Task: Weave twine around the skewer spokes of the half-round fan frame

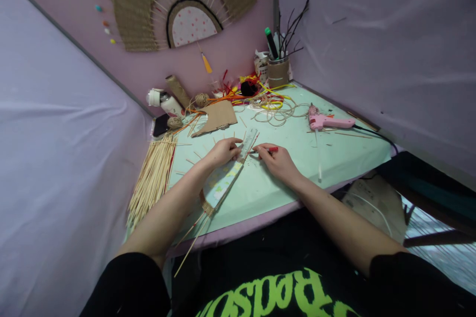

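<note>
A clear ruler (249, 142) lies at a slant over the upper end of a fan-shaped piece (223, 182) with a pale patterned face, twine-wrapped edges and thin sticks. My left hand (225, 151) presses on the ruler, its fingers bent and close together. In my right hand (277, 162) is a red pen (273, 149), its tip beside the ruler's right edge. Below the fan piece, two sticks jut past the table's front edge.
A bundle of thin sticks (153, 173) lies at the left. Cut cardboard (217, 116), loose cord (278, 109) and a bottle (171, 105) are at the back. A pink glue gun (329, 121) with its cable lies right, near a stick holder (278, 72).
</note>
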The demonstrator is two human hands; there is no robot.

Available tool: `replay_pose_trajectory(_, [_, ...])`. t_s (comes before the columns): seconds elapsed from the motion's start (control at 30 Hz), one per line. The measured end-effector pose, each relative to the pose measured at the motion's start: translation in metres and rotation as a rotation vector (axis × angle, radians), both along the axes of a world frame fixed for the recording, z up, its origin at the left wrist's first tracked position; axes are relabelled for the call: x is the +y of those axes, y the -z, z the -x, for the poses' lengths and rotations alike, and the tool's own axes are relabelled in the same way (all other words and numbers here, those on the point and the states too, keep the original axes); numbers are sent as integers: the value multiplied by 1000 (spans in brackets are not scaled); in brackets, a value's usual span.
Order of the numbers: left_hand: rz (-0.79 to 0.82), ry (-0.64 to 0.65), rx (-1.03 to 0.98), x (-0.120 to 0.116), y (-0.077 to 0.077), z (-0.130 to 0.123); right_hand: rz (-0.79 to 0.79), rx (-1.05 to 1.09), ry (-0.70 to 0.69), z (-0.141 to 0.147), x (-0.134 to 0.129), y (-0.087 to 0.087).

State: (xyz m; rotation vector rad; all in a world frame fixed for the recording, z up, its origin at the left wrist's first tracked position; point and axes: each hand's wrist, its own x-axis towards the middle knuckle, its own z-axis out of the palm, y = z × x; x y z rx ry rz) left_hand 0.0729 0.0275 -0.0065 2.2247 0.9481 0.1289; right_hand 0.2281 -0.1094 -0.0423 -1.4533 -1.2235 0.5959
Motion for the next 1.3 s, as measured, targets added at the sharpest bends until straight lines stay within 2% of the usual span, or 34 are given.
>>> replay_pose_trajectory(0.97, [-37, 11, 24, -2, -4, 0, -2, -13, -1, 1, -1, -2])
replay_pose_trajectory(1.3, [-3, 6, 1, 0, 0, 1, 17, -23, 2, 1, -2, -5])
